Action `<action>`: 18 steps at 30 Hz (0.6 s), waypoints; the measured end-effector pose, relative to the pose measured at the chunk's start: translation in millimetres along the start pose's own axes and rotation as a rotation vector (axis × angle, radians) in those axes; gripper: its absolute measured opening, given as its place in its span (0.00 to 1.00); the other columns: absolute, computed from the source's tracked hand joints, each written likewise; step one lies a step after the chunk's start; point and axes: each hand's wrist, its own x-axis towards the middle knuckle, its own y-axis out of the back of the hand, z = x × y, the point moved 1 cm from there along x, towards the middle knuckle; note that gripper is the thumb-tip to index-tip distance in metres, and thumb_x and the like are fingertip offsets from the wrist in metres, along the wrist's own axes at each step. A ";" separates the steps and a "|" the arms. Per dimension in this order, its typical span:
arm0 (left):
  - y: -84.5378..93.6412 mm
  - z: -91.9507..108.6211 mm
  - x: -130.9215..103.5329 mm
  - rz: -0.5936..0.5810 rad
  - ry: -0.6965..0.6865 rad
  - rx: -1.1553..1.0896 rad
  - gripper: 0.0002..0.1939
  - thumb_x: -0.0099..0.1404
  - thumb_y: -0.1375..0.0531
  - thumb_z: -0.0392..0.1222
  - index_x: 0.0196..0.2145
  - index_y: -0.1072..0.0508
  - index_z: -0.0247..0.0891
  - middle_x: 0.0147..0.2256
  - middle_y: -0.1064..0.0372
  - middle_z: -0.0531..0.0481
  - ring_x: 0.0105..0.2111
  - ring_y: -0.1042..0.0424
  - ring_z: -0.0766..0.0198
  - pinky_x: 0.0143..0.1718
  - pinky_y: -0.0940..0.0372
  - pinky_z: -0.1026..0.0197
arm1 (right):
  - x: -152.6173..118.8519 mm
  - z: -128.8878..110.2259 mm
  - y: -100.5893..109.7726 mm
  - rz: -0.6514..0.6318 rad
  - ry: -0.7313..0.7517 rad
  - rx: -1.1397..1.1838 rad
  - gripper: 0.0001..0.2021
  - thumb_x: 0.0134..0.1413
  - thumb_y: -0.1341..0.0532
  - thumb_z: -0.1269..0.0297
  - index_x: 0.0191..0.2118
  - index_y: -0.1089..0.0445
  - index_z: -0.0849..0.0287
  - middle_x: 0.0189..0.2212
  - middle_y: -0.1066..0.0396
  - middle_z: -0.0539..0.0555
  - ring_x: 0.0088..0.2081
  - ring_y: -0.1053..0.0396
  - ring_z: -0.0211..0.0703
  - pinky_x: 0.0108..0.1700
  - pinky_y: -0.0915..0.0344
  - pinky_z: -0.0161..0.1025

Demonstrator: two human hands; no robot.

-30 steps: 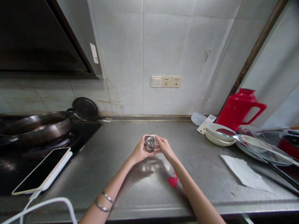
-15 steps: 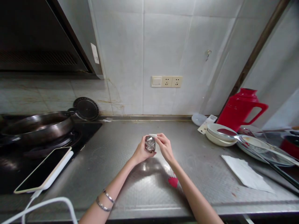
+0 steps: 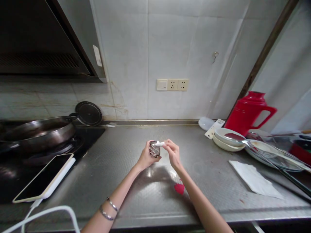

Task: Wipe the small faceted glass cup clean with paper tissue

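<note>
My left hand (image 3: 146,158) is wrapped around a small tinted glass (image 3: 155,151), whose shiny, faceted end faces me. From the right, my right hand (image 3: 172,151) pinches a small wad of white tissue (image 3: 159,144). This tissue lies across the upper right edge of the glass. Both hands are over the middle of the steel counter (image 3: 121,152). A red and clear item (image 3: 179,188) lies on the counter, partly hidden by my right forearm; its kind cannot be made out.
On the left are a pan (image 3: 43,132) on the stove and a phone (image 3: 45,178) with a white cable (image 3: 48,210). To the right lie a folded paper towel (image 3: 254,179), stacked bowls (image 3: 228,145), plates with utensils (image 3: 267,152) and a red thermos (image 3: 246,113).
My right hand has brought the tissue from the rim of the glass a little down and over its face. My left hand keeps its hold on the glass.
</note>
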 end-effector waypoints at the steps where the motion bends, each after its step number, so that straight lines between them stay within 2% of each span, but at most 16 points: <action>1: -0.4 0.8 -0.1 -0.005 0.003 0.004 0.38 0.45 0.31 0.36 0.51 0.44 0.40 0.45 0.33 0.46 0.42 0.30 0.60 0.43 0.36 0.58 | 1.9 -0.5 1.7 0.028 -0.010 -0.001 0.14 0.56 0.42 0.60 0.23 0.27 0.58 0.24 0.35 0.49 0.29 0.37 0.39 0.33 0.42 0.35; 3: -1.7 3.3 -0.9 -0.007 0.005 0.018 0.38 0.44 0.31 0.35 0.51 0.43 0.40 0.46 0.33 0.47 0.42 0.30 0.59 0.43 0.36 0.58 | 6.7 -1.6 4.2 0.082 -0.005 -0.044 0.15 0.57 0.44 0.60 0.24 0.28 0.58 0.26 0.34 0.50 0.30 0.36 0.39 0.34 0.41 0.36; 5: -3.8 5.9 -2.0 -0.014 0.003 0.031 0.38 0.43 0.31 0.34 0.51 0.42 0.40 0.46 0.34 0.46 0.43 0.31 0.58 0.44 0.36 0.58 | 12.3 -3.5 4.6 0.078 0.052 -0.143 0.14 0.58 0.44 0.60 0.26 0.27 0.57 0.30 0.32 0.52 0.34 0.34 0.41 0.38 0.39 0.37; 8: -7.7 8.3 -3.9 -0.048 0.023 0.046 0.39 0.42 0.31 0.33 0.51 0.42 0.38 0.44 0.32 0.46 0.40 0.30 0.59 0.40 0.36 0.59 | 19.9 -7.1 1.4 -0.080 0.180 -0.308 0.13 0.58 0.44 0.60 0.27 0.26 0.57 0.35 0.31 0.54 0.39 0.34 0.43 0.44 0.39 0.40; 12: -10.1 10.7 -5.8 -0.058 0.066 0.048 0.32 0.43 0.32 0.35 0.46 0.40 0.38 0.38 0.31 0.50 0.32 0.31 0.64 0.32 0.38 0.63 | 23.4 -12.7 -2.6 -0.330 0.268 -0.441 0.18 0.61 0.47 0.62 0.23 0.27 0.57 0.31 0.31 0.55 0.36 0.34 0.42 0.41 0.38 0.39; 15: -9.2 12.9 -6.0 -0.044 0.079 0.071 0.30 0.43 0.32 0.36 0.44 0.39 0.38 0.36 0.31 0.52 0.30 0.31 0.65 0.29 0.39 0.64 | 21.0 -17.3 -1.7 -0.376 0.297 -0.491 0.18 0.62 0.48 0.63 0.25 0.27 0.57 0.30 0.31 0.55 0.34 0.34 0.41 0.39 0.37 0.38; 18: -7.9 13.3 -5.3 -0.034 0.038 0.084 0.34 0.43 0.32 0.36 0.48 0.39 0.38 0.39 0.30 0.50 0.34 0.30 0.62 0.33 0.36 0.63 | 15.6 -20.7 -0.4 -0.390 0.319 -0.483 0.16 0.62 0.48 0.63 0.29 0.25 0.57 0.32 0.30 0.55 0.35 0.33 0.42 0.39 0.36 0.38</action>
